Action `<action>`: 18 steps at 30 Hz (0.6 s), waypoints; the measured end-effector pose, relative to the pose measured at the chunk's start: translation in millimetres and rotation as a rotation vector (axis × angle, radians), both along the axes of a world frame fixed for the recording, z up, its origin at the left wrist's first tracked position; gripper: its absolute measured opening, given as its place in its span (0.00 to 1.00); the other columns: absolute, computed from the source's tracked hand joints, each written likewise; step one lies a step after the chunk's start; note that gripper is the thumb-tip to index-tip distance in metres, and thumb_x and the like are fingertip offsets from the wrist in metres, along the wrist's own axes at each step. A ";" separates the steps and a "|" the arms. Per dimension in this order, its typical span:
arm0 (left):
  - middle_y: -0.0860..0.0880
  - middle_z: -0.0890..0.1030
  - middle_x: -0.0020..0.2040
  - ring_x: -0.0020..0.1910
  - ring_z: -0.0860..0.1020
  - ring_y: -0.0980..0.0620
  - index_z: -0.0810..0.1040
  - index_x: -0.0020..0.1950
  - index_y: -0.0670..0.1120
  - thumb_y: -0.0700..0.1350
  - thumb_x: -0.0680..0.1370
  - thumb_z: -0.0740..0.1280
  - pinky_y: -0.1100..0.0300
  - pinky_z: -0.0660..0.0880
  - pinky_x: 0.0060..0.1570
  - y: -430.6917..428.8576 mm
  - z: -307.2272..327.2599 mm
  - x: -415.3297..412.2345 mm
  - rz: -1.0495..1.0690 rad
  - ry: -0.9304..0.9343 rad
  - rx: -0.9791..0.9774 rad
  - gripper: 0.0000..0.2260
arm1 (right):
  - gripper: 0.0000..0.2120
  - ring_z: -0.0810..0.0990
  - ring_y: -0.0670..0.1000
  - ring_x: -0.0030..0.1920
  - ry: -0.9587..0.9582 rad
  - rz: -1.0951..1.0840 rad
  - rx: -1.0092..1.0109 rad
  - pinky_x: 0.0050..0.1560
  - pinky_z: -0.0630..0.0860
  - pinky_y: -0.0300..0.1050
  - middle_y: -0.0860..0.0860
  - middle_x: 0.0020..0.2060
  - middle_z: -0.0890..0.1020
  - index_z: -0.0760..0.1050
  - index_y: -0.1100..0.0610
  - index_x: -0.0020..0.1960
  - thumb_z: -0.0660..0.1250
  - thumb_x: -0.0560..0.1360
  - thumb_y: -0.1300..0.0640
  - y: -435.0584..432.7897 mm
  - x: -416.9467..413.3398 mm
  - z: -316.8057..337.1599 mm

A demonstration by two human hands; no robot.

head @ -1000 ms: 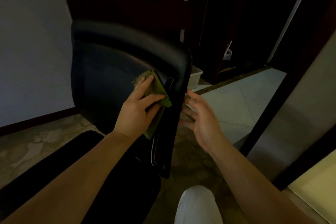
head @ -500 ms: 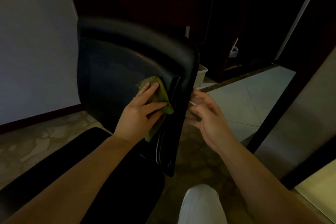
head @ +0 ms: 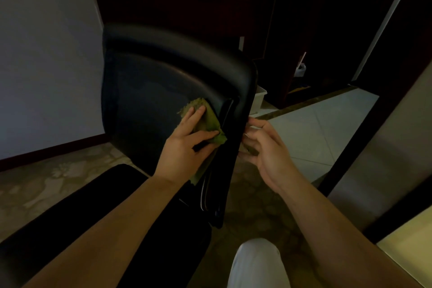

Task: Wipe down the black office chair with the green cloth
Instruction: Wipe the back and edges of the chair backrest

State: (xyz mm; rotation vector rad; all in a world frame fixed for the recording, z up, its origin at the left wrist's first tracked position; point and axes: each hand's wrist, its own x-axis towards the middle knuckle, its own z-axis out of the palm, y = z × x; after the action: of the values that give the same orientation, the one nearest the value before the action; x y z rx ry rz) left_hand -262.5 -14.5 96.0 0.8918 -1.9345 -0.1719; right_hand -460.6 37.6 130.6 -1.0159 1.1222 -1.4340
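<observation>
The left hand (head: 184, 147) has a flat, open grip: straight fingers and thumb press the crumpled green cloth (head: 211, 121) against the padded backrest of the black office chair (head: 145, 91). Just right of that grip, the right hand (head: 268, 149) sits at the backrest's rim with its fingers loosely curled, holding nothing — I cannot tell whether they touch it.

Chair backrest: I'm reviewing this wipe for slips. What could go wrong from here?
1. The left hand presses the cloth flat near the right edge of the backrest. The cloth isn't gripped, so it could slide off and drop.
2. The right hand sits beside that edge, and I cannot tell whether it holds it. If it doesn't, the backrest might swing away under the push.
</observation>
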 end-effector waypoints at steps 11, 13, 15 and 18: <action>0.61 0.68 0.74 0.76 0.67 0.56 0.81 0.52 0.61 0.43 0.75 0.76 0.47 0.67 0.75 17.8 1.5 3.6 -0.003 0.157 0.245 0.13 | 0.11 0.86 0.49 0.51 -0.054 0.039 0.024 0.48 0.81 0.52 0.50 0.49 0.87 0.77 0.57 0.60 0.58 0.83 0.64 1.1 -2.0 10.6; 0.64 0.67 0.73 0.76 0.67 0.58 0.80 0.51 0.64 0.43 0.75 0.75 0.49 0.67 0.76 22.4 9.2 1.6 0.014 0.233 0.260 0.15 | 0.12 0.86 0.50 0.51 -0.062 0.039 0.036 0.49 0.81 0.53 0.51 0.50 0.86 0.77 0.57 0.61 0.58 0.83 0.63 2.7 -2.2 10.8; 0.61 0.68 0.74 0.76 0.67 0.58 0.82 0.53 0.60 0.42 0.75 0.75 0.49 0.67 0.75 23.7 16.4 -3.0 0.036 0.297 0.241 0.13 | 0.13 0.86 0.51 0.53 -0.062 0.042 0.048 0.52 0.81 0.55 0.52 0.52 0.86 0.76 0.57 0.64 0.57 0.83 0.62 3.5 -2.5 10.1; 0.57 0.68 0.75 0.76 0.66 0.56 0.82 0.54 0.57 0.42 0.75 0.76 0.48 0.67 0.75 19.1 27.6 -12.9 0.021 0.309 0.223 0.13 | 0.13 0.85 0.51 0.54 -0.056 0.049 0.049 0.55 0.80 0.57 0.53 0.54 0.86 0.76 0.57 0.64 0.57 0.83 0.62 4.7 -2.1 11.5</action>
State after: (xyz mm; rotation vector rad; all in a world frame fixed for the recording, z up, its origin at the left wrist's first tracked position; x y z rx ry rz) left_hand -275.4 4.6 123.7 0.9681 -1.6379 -0.4920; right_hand -462.7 42.3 142.1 -0.9567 1.0800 -1.3815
